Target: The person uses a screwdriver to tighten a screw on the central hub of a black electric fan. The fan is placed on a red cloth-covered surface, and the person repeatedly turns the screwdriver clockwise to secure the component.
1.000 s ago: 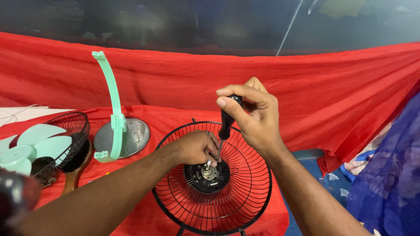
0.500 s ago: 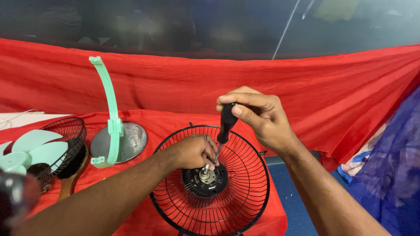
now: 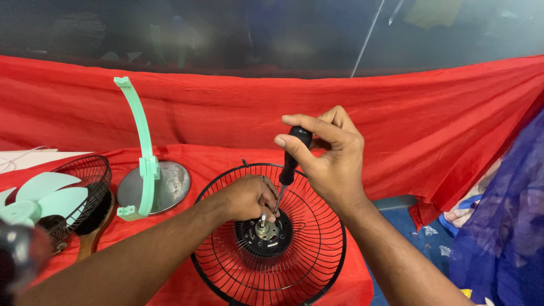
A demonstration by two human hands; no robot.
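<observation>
A black wire fan guard [image 3: 317, 255] lies on the red cloth with the fan motor [image 3: 265, 233] at its centre. My right hand [image 3: 327, 156] grips the black handle of a screwdriver [image 3: 290, 164], whose shaft points down at the motor hub. My left hand [image 3: 248, 197] rests on the motor just left of the screwdriver tip, fingers curled against the hub. Whether it pinches a screw is hidden.
A mint green fan arm on a round metal base [image 3: 164, 184] stands to the left. A second black guard [image 3: 85, 187] holding mint fan blades [image 3: 42, 195] lies at far left. Red cloth [image 3: 226, 113] covers the surface and backdrop; blue fabric [image 3: 504, 226] hangs at right.
The view has shifted slightly. My right hand has turned on the screwdriver handle while staying above the motor. My left hand has stayed on the hub.
</observation>
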